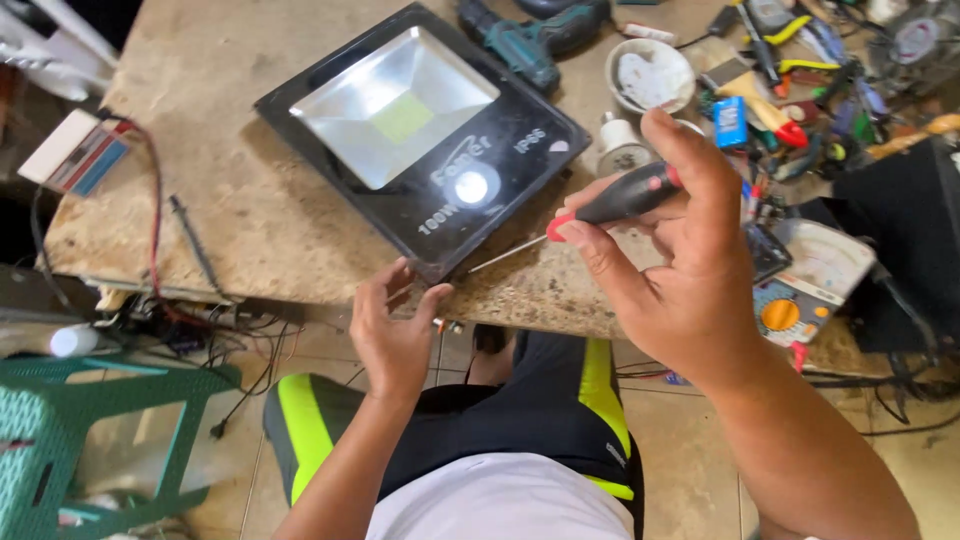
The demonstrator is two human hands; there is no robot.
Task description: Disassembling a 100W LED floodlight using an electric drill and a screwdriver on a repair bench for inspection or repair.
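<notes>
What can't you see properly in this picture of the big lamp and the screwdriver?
Head view:
- Screwdriver tip: hidden at the floodlight corner, beside the left hand.
- Most of its handle: covered by the right hand.
- Tools at top right: cut off by the edge, jumbled, too small.
- Drill: cut off at top.

Bright daylight, glare on floodlight (420, 140) glass, slight blur

left hand (392, 335) fingers curled upward, right hand (670, 265) raised, gripping
</notes>
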